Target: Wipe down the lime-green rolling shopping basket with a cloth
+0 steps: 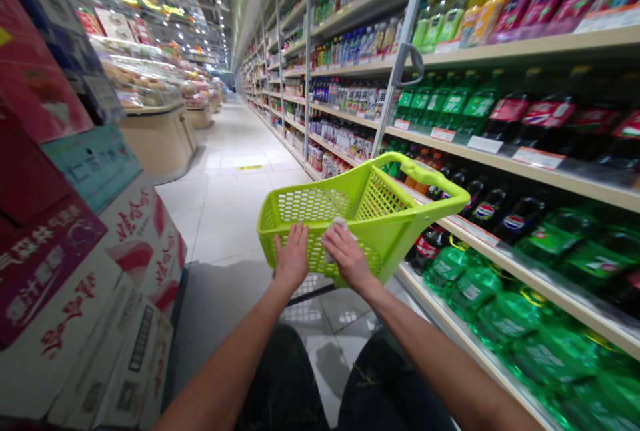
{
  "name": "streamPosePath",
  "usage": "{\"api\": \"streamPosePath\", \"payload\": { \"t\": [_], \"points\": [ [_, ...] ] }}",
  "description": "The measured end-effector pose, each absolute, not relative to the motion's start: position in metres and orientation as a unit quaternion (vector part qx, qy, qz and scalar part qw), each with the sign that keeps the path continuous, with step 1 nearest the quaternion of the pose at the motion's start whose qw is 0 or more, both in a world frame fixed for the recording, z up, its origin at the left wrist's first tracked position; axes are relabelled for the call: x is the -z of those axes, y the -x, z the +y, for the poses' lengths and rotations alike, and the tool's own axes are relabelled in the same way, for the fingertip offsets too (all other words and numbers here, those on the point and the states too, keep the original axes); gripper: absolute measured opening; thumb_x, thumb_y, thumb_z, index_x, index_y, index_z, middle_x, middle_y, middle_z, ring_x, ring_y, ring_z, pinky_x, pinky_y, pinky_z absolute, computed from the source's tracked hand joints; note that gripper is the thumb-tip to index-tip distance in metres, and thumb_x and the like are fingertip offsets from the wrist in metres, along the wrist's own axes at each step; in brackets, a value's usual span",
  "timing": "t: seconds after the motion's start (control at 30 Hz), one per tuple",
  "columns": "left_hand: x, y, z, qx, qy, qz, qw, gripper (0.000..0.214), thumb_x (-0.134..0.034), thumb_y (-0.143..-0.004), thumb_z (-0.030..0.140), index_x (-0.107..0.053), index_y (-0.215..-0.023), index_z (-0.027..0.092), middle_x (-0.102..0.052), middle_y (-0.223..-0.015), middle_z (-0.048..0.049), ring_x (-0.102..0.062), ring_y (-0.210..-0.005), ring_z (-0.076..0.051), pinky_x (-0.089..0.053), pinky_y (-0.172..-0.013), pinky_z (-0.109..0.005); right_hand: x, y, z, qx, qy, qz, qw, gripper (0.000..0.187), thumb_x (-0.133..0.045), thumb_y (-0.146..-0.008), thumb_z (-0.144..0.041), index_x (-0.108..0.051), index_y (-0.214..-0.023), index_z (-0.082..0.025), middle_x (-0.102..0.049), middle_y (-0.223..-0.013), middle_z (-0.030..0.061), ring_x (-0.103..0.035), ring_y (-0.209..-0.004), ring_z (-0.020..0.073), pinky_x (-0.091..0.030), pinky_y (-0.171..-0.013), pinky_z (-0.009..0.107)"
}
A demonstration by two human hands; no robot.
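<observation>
Beside the stacked cartons (90, 284) at left, the left hand (291, 259) lies open and flat on the mesh wall of the green basket (310, 208), apparently steadying its tilt. Just right of it, the right hand (347, 258) pins a white cloth (336, 225) to the same wall, fingers pressed together over it; the basket holds nothing visible, beside bottle shelves (505, 163).

Lime-green mesh basket (320, 208), white cloth (336, 226), green and dark bottles (480, 284)

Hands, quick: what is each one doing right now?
Left hand: open, flat on the green basket.
Right hand: holding a white cloth against the basket.
</observation>
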State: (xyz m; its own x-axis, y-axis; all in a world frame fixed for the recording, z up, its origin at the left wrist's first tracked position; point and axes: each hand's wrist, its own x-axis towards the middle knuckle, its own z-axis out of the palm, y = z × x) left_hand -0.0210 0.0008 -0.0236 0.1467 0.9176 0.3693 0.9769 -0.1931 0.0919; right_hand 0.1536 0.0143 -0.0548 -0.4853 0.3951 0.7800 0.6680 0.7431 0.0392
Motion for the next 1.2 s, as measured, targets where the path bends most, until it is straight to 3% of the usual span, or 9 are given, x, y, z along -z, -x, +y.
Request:
{"api": "streamPosePath", "payload": {
  "t": [0.2, 0.3, 0.43, 0.53, 0.67, 0.77, 0.9, 1.2],
  "points": [
    [0.022, 0.016, 0.000, 0.162, 0.766, -0.617, 0.079, 0.065, -0.033, -0.069, 0.006, -0.028, -0.133, 0.017, -0.024, -0.142, -0.0049, -0.019, -0.132, -0.020, -0.013, -0.103, -0.058, 0.098, -0.189, 0.013, 0.200, 0.310, -0.857, 0.359, 0.030, -0.035, -0.089, -0.014, -0.061, -0.104, -0.020, -0.063, -0.108, 0.0068, -0.039, -0.122, 0.0158, -0.036, -0.100, 0.043],
    [0.016, 0.014, 0.002, 0.162, 0.767, -0.615, 0.078, 0.066, -0.035, -0.068, 0.007, -0.028, -0.133, 0.017, -0.027, -0.142, -0.0059, -0.020, -0.131, -0.022, -0.012, -0.104, -0.057, 0.101, -0.196, 0.002, 0.183, 0.308, -0.865, 0.350, 0.030, -0.036, -0.089, -0.014, -0.059, -0.106, -0.022, -0.061, -0.111, 0.0056, -0.035, -0.124, 0.0148, -0.036, -0.100, 0.042],
    [0.011, 0.001, 0.007, 0.162, 0.781, -0.599, 0.075, 0.067, -0.035, -0.070, 0.010, -0.023, -0.135, 0.016, -0.023, -0.143, -0.0060, -0.015, -0.133, -0.022, -0.012, -0.104, -0.056, 0.061, -0.184, 0.010, 0.181, 0.335, -0.844, 0.377, 0.033, -0.037, -0.087, -0.011, -0.055, -0.113, -0.021, -0.053, -0.122, 0.0055, -0.025, -0.129, 0.0172, -0.029, -0.104, 0.046],
    [0.011, -0.005, 0.008, 0.153, 0.782, -0.602, 0.058, 0.068, -0.035, -0.069, 0.009, -0.022, -0.135, 0.018, -0.023, -0.143, -0.0045, -0.016, -0.132, -0.021, -0.011, -0.104, -0.057, 0.057, -0.189, 0.020, 0.213, 0.350, -0.831, 0.377, 0.033, -0.036, -0.088, -0.012, -0.057, -0.111, -0.022, -0.057, -0.118, 0.0048, -0.031, -0.126, 0.0166, -0.031, -0.104, 0.044],
    [0.010, -0.003, 0.007, 0.147, 0.785, -0.601, 0.046, 0.070, -0.035, -0.067, 0.008, -0.024, -0.135, 0.018, -0.023, -0.143, -0.0032, -0.018, -0.132, -0.021, -0.010, -0.104, -0.058, 0.093, -0.214, 0.008, 0.219, 0.356, -0.836, 0.355, 0.030, -0.035, -0.089, -0.016, -0.060, -0.106, -0.022, -0.062, -0.111, 0.0054, -0.041, -0.120, 0.0159, -0.040, -0.098, 0.039],
    [0.006, -0.005, 0.005, 0.149, 0.781, -0.605, 0.039, 0.069, -0.037, -0.066, 0.009, -0.026, -0.134, 0.017, -0.025, -0.142, -0.0048, -0.019, -0.131, -0.021, -0.010, -0.104, -0.057, 0.096, -0.223, -0.006, 0.191, 0.340, -0.848, 0.359, 0.030, -0.037, -0.088, -0.015, -0.058, -0.109, -0.020, -0.060, -0.113, 0.0067, -0.037, -0.123, 0.0157, -0.039, -0.099, 0.039],
    [0.004, -0.015, 0.003, 0.166, 0.798, -0.577, 0.052, 0.067, -0.036, -0.068, 0.011, -0.025, -0.134, 0.015, -0.022, -0.143, -0.0053, -0.016, -0.132, -0.021, -0.009, -0.104, -0.057, 0.059, -0.219, 0.001, 0.210, 0.349, -0.822, 0.397, 0.033, -0.037, -0.087, -0.011, -0.056, -0.113, -0.021, -0.055, -0.121, 0.0053, -0.029, -0.127, 0.0178, -0.033, -0.103, 0.044],
    [0.008, -0.019, -0.001, 0.140, 0.800, -0.580, 0.063, 0.073, -0.038, -0.065, 0.011, -0.021, -0.135, 0.016, -0.019, -0.144, -0.0038, -0.014, -0.133, -0.021, -0.013, -0.103, -0.057, 0.069, -0.253, -0.011, 0.221, 0.354, -0.817, 0.397, 0.036, -0.035, -0.088, -0.012, -0.052, -0.118, -0.022, -0.058, -0.116, 0.0062, -0.035, -0.123, 0.0172, -0.038, -0.099, 0.041]
  ]
}}
